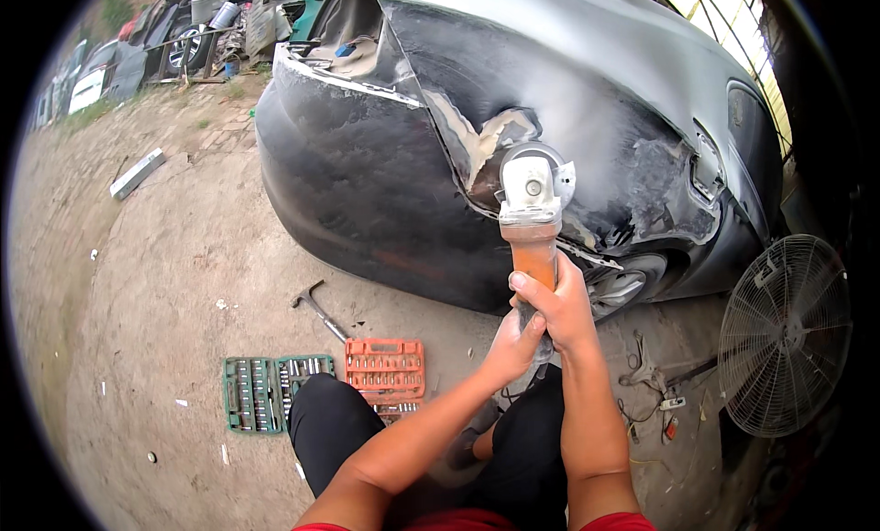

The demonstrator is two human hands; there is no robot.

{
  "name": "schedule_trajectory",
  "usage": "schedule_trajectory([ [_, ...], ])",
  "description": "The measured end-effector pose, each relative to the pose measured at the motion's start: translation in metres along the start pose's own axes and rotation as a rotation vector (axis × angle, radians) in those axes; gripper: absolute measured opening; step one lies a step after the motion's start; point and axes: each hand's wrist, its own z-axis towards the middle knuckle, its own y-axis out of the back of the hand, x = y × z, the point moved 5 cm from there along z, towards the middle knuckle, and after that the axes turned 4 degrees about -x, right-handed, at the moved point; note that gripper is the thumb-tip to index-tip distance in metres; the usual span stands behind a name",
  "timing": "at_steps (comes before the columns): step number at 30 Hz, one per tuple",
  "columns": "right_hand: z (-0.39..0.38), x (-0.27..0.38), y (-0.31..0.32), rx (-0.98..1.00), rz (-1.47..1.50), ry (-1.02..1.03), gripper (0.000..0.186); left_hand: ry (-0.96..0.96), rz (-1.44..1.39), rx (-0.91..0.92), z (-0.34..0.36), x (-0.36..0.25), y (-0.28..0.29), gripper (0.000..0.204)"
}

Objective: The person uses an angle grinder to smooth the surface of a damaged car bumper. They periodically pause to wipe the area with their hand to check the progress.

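Both hands are closed around an angle grinder (534, 247) with an orange body and a pale, dusty head. My right hand (566, 304) wraps the body, its thumb lying across the top. Lower down, my left hand (515, 348) grips the rear end of the handle. The grinder's disc end is over the rear side panel of a car (367, 178), touching or very close to it; the head hides the exact contact. Around it the panel is dark and dusty, with a cream filler patch (477, 141) just left of the disc.
A large fan (786, 334) stands at the right. On the ground lie a hammer (319, 311), a green socket set case (250, 395), an orange tool case (385, 368) and cables with a power strip (672, 403). A pale bar (137, 173) lies left; scrap parts (190, 47) are piled behind.
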Motion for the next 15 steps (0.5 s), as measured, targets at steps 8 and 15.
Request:
schedule_trajectory([
  [8, 0.005, 0.007, -0.006, 0.031, -0.046, -0.001, 0.050, -0.053, -0.011, -0.047, 0.004, -0.013, -0.001, 0.086],
  [15, 0.007, 0.012, -0.006, 0.115, 0.130, -0.094, 0.061, 0.008, 0.038, -0.043, -0.004, -0.050, -0.007, 0.078],
])
